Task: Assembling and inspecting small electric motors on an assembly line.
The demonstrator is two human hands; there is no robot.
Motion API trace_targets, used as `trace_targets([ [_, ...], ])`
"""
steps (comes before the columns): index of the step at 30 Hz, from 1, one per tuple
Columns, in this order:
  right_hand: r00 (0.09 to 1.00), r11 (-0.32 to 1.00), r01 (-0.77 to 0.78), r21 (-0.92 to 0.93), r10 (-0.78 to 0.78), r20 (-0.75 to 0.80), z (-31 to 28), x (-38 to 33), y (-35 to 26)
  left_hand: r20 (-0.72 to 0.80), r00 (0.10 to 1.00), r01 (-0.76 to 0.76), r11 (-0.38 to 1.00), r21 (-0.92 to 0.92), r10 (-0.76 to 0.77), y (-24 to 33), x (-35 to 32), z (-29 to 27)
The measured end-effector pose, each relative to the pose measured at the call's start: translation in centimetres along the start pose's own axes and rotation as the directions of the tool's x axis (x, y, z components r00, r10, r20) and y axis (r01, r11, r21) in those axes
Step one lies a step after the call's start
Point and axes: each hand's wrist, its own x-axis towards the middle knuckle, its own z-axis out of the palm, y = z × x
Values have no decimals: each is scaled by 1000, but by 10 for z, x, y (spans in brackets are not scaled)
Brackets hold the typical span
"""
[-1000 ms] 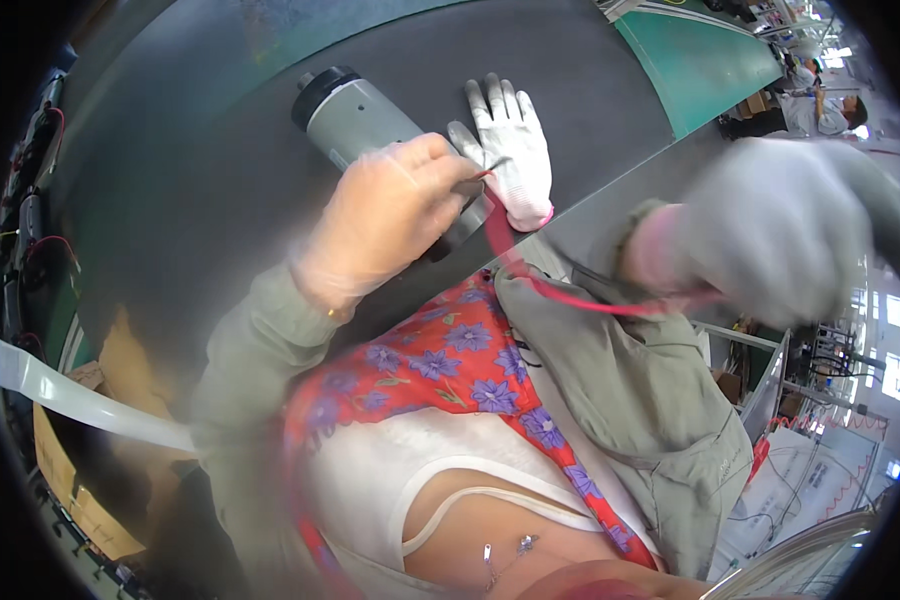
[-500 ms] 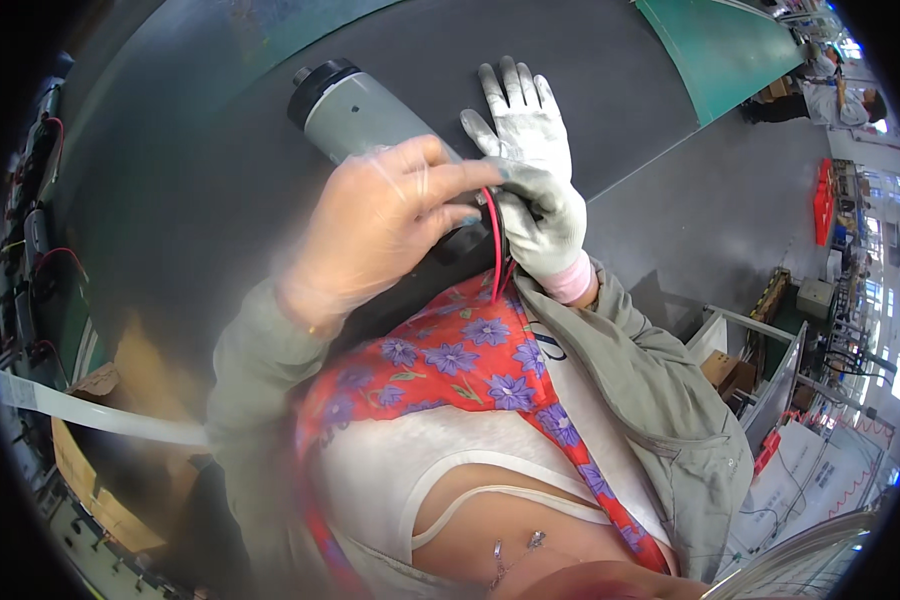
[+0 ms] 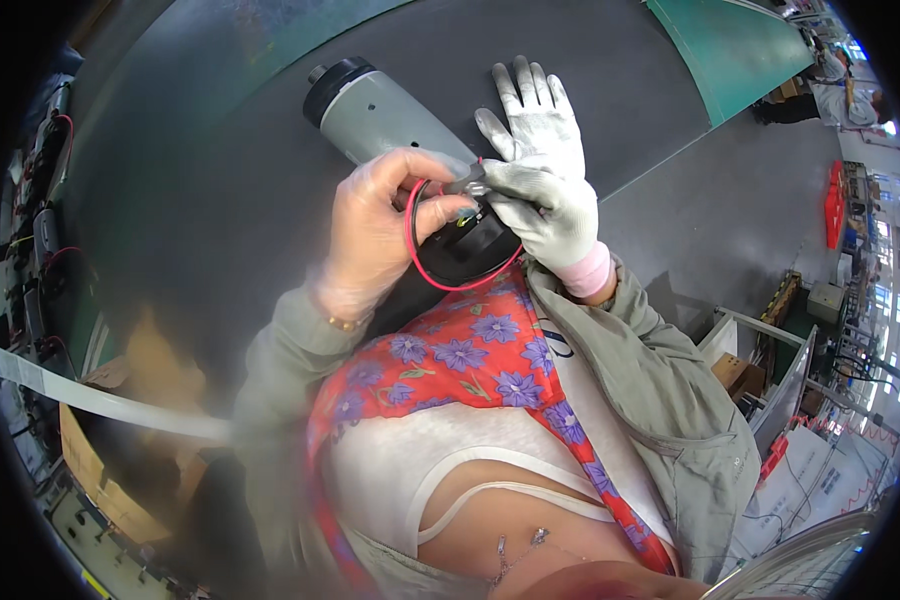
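Observation:
On the dark bench (image 3: 260, 170) lies a grey cylindrical motor (image 3: 390, 115) with a black cap at its far end and a black near end. A red and black wire pair (image 3: 412, 245) loops out by that near end. My left hand (image 3: 370, 225), in a thin clear glove, pinches the wires near their tips. My right hand (image 3: 560, 225), in a white glove with a pink cuff, closes its thumb and fingers on the same wire ends, where a small metallic piece shows. Fingers partly hide the tips. A small yellow-green wire (image 3: 464, 221) shows below the fingertips.
A white work glove (image 3: 545, 125) lies flat, fingers spread, just beyond my right hand. Green matting (image 3: 720, 55) covers the far right. Cardboard (image 3: 110, 480) lies at the lower left, motor-like parts (image 3: 45, 235) along the left edge. A person (image 3: 840, 100) is far off at right.
The red and black wires, which hung down toward my apron, now curve leftward in a wide loop. My left fingers have drawn in to pinch the wires beside my right fingertips.

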Motion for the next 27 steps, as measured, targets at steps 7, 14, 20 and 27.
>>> trace_targets([
  [7, 995, 962, -56, -267, 77, 67, -5, 25, -7, -135, 976, -146, 973, 178, 171, -2, 3, 14],
  [14, 955, 920, -283, 271, 296, -6, 16, -8, -24, -136, 963, -187, 938, 293, 234, 4, -4, 17],
  [20, 993, 979, 87, -182, -72, 91, -12, 22, -13, 1, 897, -367, 742, 561, 443, 18, 1, 15],
  [27, 921, 756, 213, -619, 56, 386, -15, 46, 36, -39, 866, -398, 734, 550, 499, -5, 7, 19],
])
